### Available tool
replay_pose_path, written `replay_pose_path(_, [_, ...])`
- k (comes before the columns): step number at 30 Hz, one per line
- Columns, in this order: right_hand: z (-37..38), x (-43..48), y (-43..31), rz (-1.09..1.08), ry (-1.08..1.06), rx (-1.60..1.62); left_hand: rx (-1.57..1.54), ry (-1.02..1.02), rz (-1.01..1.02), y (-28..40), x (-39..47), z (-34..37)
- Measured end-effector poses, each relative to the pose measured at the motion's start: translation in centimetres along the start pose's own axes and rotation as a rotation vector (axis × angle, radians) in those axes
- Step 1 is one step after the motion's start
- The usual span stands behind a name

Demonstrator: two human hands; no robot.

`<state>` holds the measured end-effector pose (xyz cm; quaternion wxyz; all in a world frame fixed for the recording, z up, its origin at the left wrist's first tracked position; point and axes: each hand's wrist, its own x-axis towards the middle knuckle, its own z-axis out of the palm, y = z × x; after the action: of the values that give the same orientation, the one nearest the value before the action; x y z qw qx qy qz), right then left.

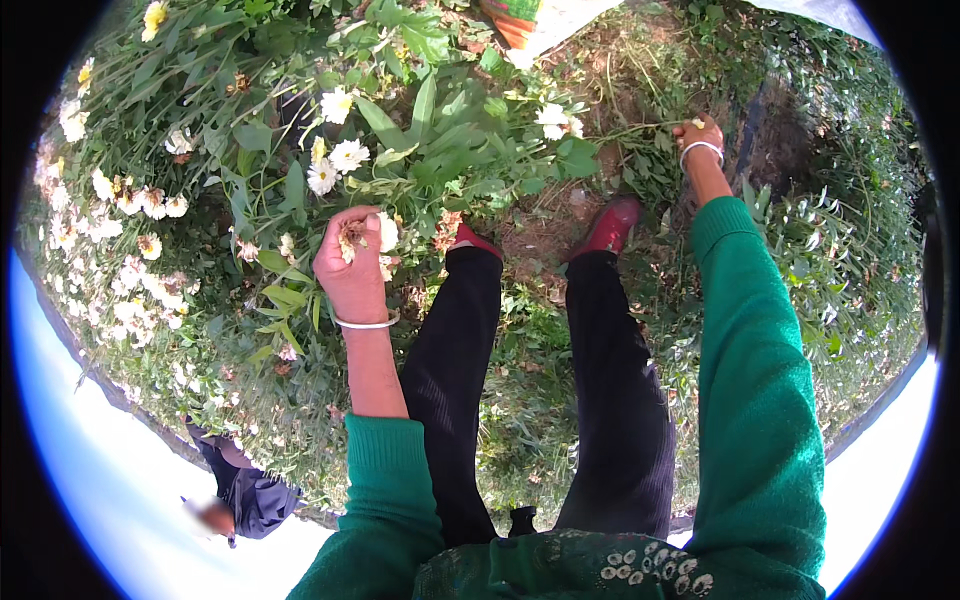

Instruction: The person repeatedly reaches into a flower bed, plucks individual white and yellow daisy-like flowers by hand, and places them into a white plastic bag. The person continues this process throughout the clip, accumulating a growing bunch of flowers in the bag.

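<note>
In the head view my left hand (349, 259) is curled around cut flower heads, with a withered brown bloom (351, 234) showing between thumb and fingers. A white bloom (388, 232) shows just beyond its fingers, and I cannot tell whether it is held. My right hand (700, 137) reaches out to the right, its fingers closed on a thin green stem (637, 129) that runs left towards the plants. A small pale yellow flower piece (698, 123) shows at these fingers. White daisy-like flowers (349, 156) stand on leafy plants ahead of my left hand.
A white sack (574, 19) with coloured print lies at the top, and pale sheeting (825, 16) at the upper right. My red shoes (611, 225) stand on soil among weeds. Dense white blooms (142, 300) fill the left. Another person (251, 495) bends over at the lower left.
</note>
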<state>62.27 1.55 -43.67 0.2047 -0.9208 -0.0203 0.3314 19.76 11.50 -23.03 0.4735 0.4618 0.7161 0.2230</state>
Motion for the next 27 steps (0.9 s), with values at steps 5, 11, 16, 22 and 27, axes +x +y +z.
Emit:
replay_pose_path(5, [-0.4, -8.8, -0.5, -0.168, -0.467, 0.455, 0.02, 0.001, -0.013, 2.0, -1.1, 1.2])
replay_pose_path(11, [11.7, -14.4, -4.7, -0.398, -0.445, 0.257, 0.157, -0.121, 0.154, 3.6, -1.9, 3.1])
replay_pose_path(16, [11.6, -17.6, -5.1, -0.413, -0.699, 0.785, 0.123, -0.491, 0.376, 9.1, -4.8, 7.3])
replay_pose_path(22, [6.1, -24.2, -3.0, -0.515, -0.569, 0.605, 0.964, -0.534, -0.015, 0.8, -1.8, 7.1])
replay_pose_path(27, [4.3, -26.9, -2.2, -0.99, -0.522, 0.244, 0.804, -0.639, -0.113, -3.4, 0.3, 6.0])
